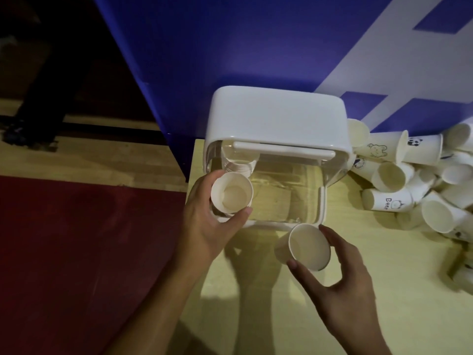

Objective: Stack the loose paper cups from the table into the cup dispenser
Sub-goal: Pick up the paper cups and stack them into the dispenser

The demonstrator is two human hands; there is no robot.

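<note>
- The left hand (204, 226) curls its fingers and thumb round a paper cup (231, 193). The cup is nearly upright with its mouth up, at the front-left corner of the cup dispenser (276, 116).
- The right hand (343, 283) grips a second cup (307, 247), mouth up and tilted, just in front of the dispenser.
- Loose cups (422, 180) lie piled on the table (384, 290) to the right.

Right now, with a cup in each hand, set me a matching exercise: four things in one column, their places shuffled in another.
1. cup in left hand
2. cup in right hand
3. loose cups
4. dispenser

A. heaped on the table, right of the dispenser
B. at the dispenser's front left corner
C. over the table, by the dispenser's front right
D. in front of the blue panel

Pairs: 1-B, 2-C, 3-A, 4-D
</note>
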